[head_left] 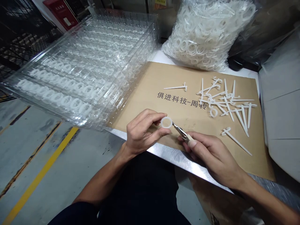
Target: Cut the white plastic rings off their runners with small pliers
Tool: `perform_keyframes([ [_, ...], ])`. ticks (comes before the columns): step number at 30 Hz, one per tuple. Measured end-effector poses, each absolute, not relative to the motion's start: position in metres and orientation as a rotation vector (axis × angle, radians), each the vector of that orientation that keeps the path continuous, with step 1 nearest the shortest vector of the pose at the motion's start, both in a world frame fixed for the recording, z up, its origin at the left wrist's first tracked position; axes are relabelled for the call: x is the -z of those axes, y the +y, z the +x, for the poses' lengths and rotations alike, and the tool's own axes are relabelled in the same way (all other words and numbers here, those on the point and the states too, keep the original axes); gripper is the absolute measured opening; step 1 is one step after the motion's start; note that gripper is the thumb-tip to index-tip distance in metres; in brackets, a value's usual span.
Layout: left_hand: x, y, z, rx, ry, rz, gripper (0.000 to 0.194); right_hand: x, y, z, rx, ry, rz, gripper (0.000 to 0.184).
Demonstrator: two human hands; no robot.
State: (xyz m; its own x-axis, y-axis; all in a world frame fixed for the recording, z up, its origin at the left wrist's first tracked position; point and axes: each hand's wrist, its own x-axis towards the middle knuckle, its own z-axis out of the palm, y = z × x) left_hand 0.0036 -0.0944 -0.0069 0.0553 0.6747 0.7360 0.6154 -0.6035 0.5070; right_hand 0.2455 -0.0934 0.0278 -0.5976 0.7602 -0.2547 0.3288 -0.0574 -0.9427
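Observation:
Between thumb and index finger, my left hand (145, 131) pinches a white plastic ring (166, 122) above the front edge of the cardboard sheet. My right hand (206, 150) is closed round a pair of metal nippers (181, 130). The tips of the nippers reach the right side of the ring; whether the jaws are closed on it is too small to tell. On the cardboard to the right lies a pile of white plastic sprue pieces (225, 101). One sprue lies apart at the upper middle, and another is near my right hand.
Stacked clear plastic trays (100, 90) stand at the left, with rows of white rings inside. A clear bag of white rings (206, 37) sits at the back. The printed cardboard sheet (150, 90) covers a metal-edged table (168, 156). A pale panel (283, 118) is at the right.

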Motion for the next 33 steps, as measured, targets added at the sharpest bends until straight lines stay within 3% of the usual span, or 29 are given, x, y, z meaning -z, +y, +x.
perform_keyframes([
  [33,0.0084,-0.0935,0.0037,-1.635,1.375,2.227,0.034,-0.0289,-0.0919,0.2454,-1.697,-1.886,-1.205,0.041],
])
